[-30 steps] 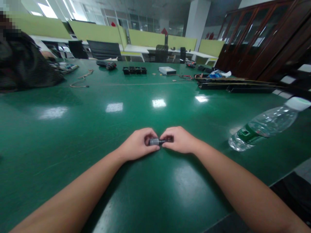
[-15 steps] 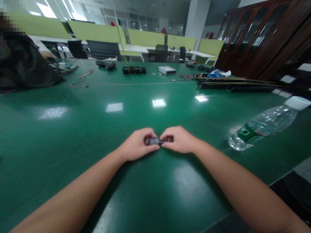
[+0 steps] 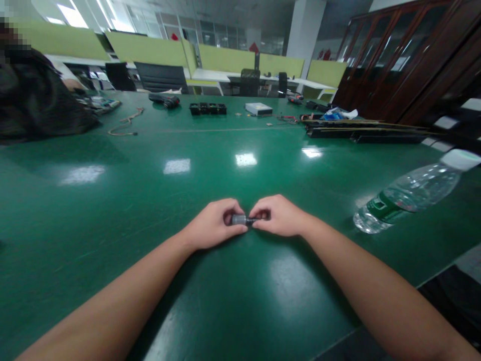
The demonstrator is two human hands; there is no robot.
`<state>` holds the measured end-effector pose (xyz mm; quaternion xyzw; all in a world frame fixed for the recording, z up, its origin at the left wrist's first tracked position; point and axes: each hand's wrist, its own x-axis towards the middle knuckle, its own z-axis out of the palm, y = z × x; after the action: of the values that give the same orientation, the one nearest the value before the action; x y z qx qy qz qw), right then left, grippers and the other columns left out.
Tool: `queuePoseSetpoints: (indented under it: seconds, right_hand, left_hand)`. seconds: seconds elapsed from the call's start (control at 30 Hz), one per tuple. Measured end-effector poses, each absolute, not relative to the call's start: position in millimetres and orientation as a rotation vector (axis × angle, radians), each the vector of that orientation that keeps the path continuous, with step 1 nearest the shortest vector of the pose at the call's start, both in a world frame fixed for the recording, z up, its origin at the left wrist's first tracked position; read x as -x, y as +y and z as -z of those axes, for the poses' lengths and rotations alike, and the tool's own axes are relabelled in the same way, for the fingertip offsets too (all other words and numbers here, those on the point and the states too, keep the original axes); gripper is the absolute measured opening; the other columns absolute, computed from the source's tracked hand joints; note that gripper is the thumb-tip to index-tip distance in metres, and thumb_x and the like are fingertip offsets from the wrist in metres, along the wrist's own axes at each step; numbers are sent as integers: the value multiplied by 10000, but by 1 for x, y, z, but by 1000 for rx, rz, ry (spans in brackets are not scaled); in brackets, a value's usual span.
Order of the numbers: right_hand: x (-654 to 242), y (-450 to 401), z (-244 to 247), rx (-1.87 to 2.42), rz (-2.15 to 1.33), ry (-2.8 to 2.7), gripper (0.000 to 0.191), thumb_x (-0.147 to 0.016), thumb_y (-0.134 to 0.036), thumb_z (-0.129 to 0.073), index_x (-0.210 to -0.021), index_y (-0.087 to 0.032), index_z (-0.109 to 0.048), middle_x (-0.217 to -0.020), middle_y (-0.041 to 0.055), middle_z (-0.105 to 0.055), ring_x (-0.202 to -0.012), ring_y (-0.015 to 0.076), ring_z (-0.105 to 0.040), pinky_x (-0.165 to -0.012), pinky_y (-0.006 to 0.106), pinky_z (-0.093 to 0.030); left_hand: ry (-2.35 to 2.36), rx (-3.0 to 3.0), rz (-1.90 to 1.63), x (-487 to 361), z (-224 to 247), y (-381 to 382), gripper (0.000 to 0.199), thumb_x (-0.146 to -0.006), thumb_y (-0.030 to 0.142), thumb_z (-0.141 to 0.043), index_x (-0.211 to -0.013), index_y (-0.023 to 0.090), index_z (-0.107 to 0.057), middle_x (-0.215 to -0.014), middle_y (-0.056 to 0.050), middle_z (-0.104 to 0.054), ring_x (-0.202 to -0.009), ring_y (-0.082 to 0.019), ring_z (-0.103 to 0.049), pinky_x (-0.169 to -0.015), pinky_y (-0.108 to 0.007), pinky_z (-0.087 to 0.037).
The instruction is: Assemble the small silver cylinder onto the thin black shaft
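Low over the green table (image 3: 210, 175), my left hand (image 3: 215, 224) is closed, thumb and fingers around a small grey cylinder (image 3: 238, 219). A thin dark shaft-like part (image 3: 251, 220) runs from the cylinder's right end into my right hand (image 3: 281, 215). That hand is pinched on the dark part, with its fingertips a short way from my left thumb. The two parts lie in one line, roughly level. Fingers cover both outer ends, so the exact kind of object cannot be told.
To the right stands a clear water bottle (image 3: 408, 195) with a green label, appearing tilted. Farther back are a black fan-like block (image 3: 208, 109), a silver box (image 3: 258, 109), dark metal strips (image 3: 361, 131) and a beige cord (image 3: 126, 124). A person (image 3: 33, 95) in dark clothing is at the left.
My right hand has shifted slightly to the right, and a little more of the dark part shows between my hands. My left hand looks almost still.
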<state>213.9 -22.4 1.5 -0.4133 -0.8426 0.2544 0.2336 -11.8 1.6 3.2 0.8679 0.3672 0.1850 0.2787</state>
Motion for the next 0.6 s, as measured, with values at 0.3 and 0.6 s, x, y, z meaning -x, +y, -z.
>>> queuePoseSetpoints:
  seconds: [0.3,0.6]
  right_hand:
    - [-218,-21,-2,1155,-716,-2320,159,-759,-167,-711,-913,-157,-750,-795,13,-691,-690,102,-588,-652,208,-432]
    - [-226,-19,-4,1234,-852,-2294,167,-755,-199,-716,-911,-152,-751,-777,18,-698,-681,111,-608,-638,218,-452]
  left_hand:
    - [981,-2336,-500,13,-3,1,218,-764,341,-718,-876,168,-648,-738,12,-576,-663,-149,-525,-607,-243,-377]
    - [968,-2341,-482,14,-2,2,227,-787,367,-712,-884,172,-649,-752,12,-579,-657,-146,-531,-601,-246,-387]
